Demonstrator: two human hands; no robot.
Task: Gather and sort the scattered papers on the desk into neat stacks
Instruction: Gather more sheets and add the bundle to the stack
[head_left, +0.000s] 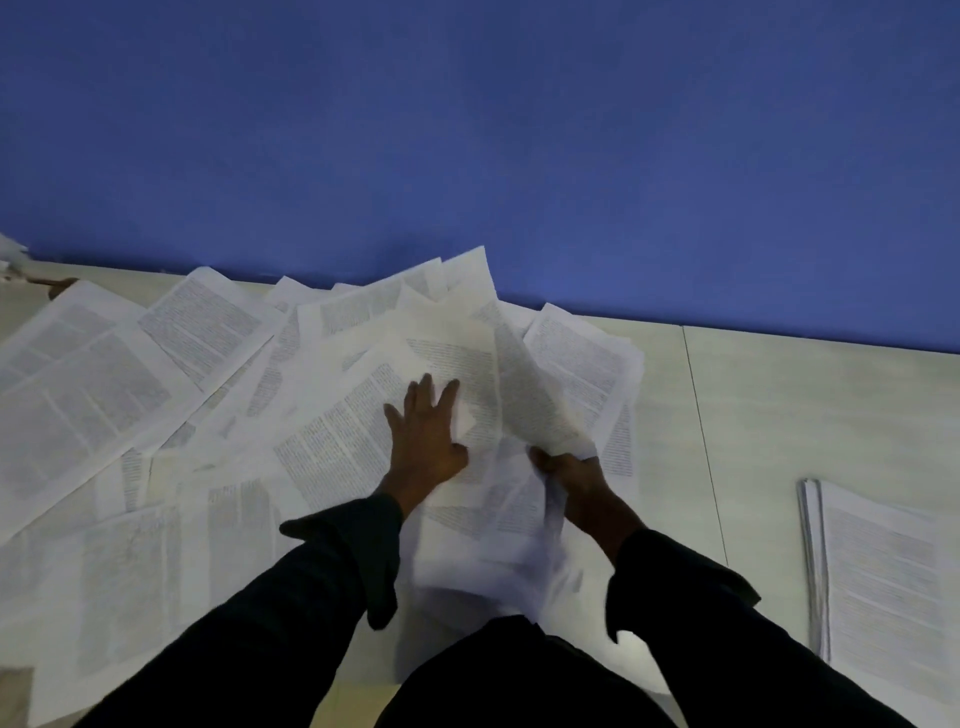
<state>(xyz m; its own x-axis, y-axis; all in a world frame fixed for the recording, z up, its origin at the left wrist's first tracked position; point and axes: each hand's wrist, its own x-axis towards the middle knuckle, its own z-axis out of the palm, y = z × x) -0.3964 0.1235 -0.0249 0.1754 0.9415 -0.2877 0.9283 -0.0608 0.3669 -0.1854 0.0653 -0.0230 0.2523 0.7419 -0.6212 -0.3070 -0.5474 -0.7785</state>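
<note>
A: Where are we? The left hand (423, 441) lies flat on the scattered papers (218, 395), fingers spread and straight, pressing the top sheets down in the middle of the heap.

B: And the right hand (574, 475) has its fingers curled round a raised bundle of sheets (519, 395), pinching its near edge. That bundle tilts up toward the blue wall (467, 130).

A: So we judge that we are mid-gather. To do it well, we should keep the left palm as an anchor so the loose pages beneath do not slide, and draw the lifted bundle free in one smooth pull, not a jerk.

B: Agreed. Then we should square its edges against the desk (779, 395) before we set it down.

A: Where would it go? The neat stack (893, 582) sits well apart at the near right.

B: Likely there, though we cannot read the pages to tell which kind belongs with it.

A: Any trays or boxes for sorting?

B: We see none. The papers lie straight on the desk, mostly at the left and centre.
</note>
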